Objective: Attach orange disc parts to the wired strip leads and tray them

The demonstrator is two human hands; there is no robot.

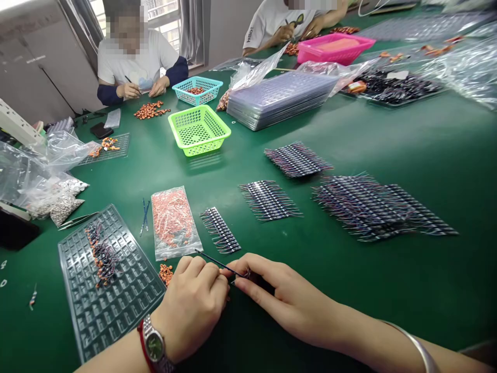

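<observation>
My right hand pinches the near end of a thin dark strip between thumb and fingers, with a bit of fine wire showing at the fingertips. The strip slants up to the left, past the knuckles of my left hand. That hand is closed, its fingertips meeting the right hand's; what they hold is hidden. Beside it lie small orange rings and a clear bag of orange pieces. Just beyond the hands is a short row of dark wired components.
A compartment tray with wired parts lies left, tweezers behind it. More component rows and a larger stack spread right. Farther off are a green basket, stacked plastic trays and two co-workers.
</observation>
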